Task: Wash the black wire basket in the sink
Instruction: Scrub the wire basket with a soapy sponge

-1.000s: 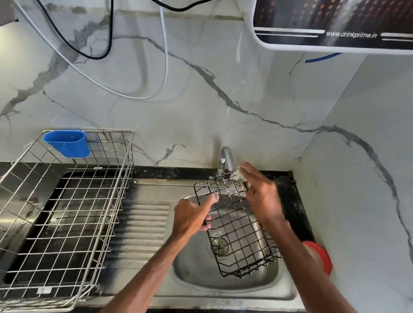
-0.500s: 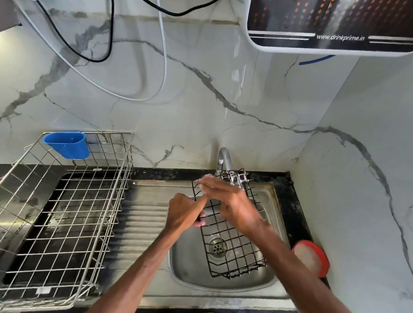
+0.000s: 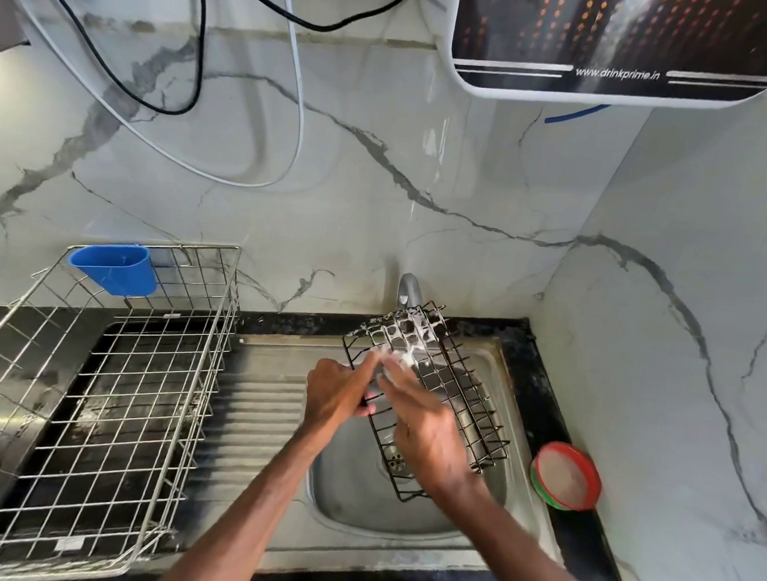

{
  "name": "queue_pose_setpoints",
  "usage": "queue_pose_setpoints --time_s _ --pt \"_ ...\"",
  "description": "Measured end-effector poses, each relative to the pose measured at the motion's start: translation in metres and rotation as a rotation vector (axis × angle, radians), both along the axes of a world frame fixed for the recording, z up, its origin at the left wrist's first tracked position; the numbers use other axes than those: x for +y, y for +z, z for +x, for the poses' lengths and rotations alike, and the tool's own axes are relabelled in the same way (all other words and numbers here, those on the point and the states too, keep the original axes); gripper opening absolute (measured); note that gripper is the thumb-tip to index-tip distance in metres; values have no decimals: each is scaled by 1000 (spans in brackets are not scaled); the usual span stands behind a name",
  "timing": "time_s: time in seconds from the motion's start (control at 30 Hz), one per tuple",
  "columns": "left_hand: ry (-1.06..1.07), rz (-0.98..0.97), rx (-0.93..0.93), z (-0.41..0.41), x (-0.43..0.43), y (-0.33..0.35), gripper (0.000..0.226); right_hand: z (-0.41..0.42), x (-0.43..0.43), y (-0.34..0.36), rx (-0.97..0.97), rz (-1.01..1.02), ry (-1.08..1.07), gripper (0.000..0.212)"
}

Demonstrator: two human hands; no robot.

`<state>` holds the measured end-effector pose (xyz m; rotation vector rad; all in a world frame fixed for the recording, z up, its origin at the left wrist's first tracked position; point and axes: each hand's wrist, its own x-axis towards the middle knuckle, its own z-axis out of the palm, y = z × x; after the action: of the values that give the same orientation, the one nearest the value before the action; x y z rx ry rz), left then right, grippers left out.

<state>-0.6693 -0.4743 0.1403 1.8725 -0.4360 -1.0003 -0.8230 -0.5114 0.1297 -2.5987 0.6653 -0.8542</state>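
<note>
The black wire basket (image 3: 459,383) is held tilted over the sink (image 3: 352,515) bowl, with its far end raised up under the tap (image 3: 406,289) and its near end dipped down toward the drain (image 3: 394,460). White foam (image 3: 408,329) is caked over the wires at the raised end. The basket's left edge is gripped by the left hand (image 3: 336,396) — fingers curled round the rim wire. The right hand (image 3: 425,430) is laid across the mesh just beside the left one, with its fingers stretched out fairly straight and pressed on the wires. It's smeared by motion blur. A white sudsy blob is seen at its fingertips, and whether that's a scrubber or only lather can't be told. The two hands are nearly touching up at the fingertips.

Right of the right hand, a round red-rimmed tub (image 3: 567,475) is set on the dark counter strip by the side wall, well apart from the basket. Left of the left hand the sink's ribbed drainboard (image 3: 260,399) is seen. Past that a big silver wire rack (image 3: 100,400) is parked on the counter, with a blue cup (image 3: 114,269) hooked on its far rim. Beyond both hands, the marble-look wall (image 3: 333,190) is crossed by a black cable (image 3: 169,111) and a white cable (image 3: 300,108). A water purifier (image 3: 630,41) marked www.drinkprime.in is mounted up top — off to the right of the tap.
</note>
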Motion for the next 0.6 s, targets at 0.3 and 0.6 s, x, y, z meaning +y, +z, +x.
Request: queue_pose_setpoints --time_s 0.3,0.6 --pt "38 -57 -75 -9 13 15 56 -15 -50 26 -24 -28 -43 59" --pt "83 -88 -23 -7 11 15 59 1 15 7 -95 7 18 56"
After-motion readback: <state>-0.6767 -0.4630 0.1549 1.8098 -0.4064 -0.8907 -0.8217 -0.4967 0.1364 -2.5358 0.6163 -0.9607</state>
